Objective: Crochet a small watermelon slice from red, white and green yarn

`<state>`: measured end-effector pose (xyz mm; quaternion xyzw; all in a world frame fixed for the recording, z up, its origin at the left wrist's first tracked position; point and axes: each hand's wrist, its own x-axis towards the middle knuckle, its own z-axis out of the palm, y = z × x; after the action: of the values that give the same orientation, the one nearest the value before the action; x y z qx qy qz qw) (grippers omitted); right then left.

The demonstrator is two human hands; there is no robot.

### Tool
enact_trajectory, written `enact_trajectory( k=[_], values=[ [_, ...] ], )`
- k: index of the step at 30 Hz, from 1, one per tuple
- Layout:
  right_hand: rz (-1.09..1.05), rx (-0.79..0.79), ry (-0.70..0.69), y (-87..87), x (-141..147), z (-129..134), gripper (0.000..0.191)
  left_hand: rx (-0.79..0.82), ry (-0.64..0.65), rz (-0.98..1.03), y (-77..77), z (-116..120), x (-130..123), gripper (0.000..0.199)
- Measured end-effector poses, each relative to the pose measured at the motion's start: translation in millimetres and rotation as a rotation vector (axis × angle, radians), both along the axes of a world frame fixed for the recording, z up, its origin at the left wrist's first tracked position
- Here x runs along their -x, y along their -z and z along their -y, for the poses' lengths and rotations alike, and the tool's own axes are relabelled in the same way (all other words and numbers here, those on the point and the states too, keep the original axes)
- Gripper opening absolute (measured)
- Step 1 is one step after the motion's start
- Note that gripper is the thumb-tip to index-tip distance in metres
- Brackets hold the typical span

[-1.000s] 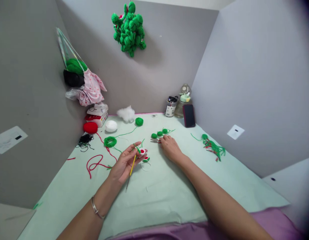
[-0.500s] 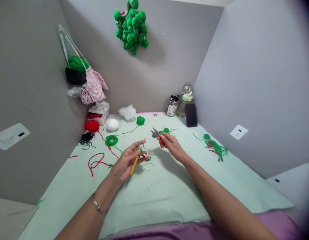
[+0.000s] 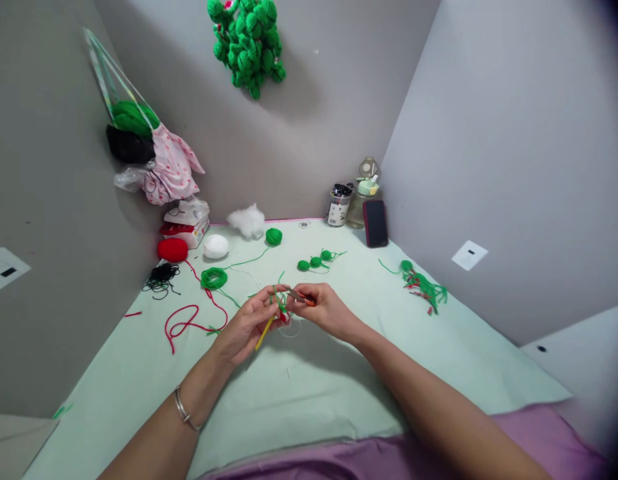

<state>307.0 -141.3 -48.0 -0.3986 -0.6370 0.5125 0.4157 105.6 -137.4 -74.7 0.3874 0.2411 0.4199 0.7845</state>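
Observation:
My left hand is closed around a small crochet piece of green, red and white yarn. A crochet hook with a yellow handle slants down out of the same grip. Green yarn loops over the left fingers, and a thin white strand hangs below. My right hand grips small scissors with orange handles. Their blades point left and lie right beside the green yarn at my left fingertips. Whether the blades touch the yarn I cannot tell.
Behind my hands lie three small green balls, a green yarn coil, a white ball, a red ball and white stuffing. Green and red scraps lie right. A phone leans near a pen tin.
My right hand has brought the scissors left and down to the yarn at my left hand. The three green balls behind it now show fully. The view has shifted slightly.

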Motion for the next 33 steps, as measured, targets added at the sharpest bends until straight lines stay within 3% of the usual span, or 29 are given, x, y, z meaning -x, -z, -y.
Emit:
enact_trajectory(
  k=[5, 14, 21, 33],
  values=[
    [-0.067, 0.094, 0.017, -0.6, 2.9, 0.1, 0.017, 0.014, -0.021, 0.021, -3.6, 1.8, -1.6, 0.036],
    [-0.053, 0.116, -0.109, -8.7, -6.8, 7.7, 0.060, 0.043, -0.164, 0.127, -13.8, -5.0, 10.5, 0.032],
    [0.080, 0.070, -0.195, -10.0, -8.0, 13.8, 0.056, 0.042, -0.187, 0.162, -21.3, -3.7, 13.1, 0.033],
    [0.113, 0.008, -0.120, -2.5, 1.1, 13.4, 0.059, 0.074, -0.162, 0.153, -16.9, -1.3, 11.3, 0.036]
  ],
)
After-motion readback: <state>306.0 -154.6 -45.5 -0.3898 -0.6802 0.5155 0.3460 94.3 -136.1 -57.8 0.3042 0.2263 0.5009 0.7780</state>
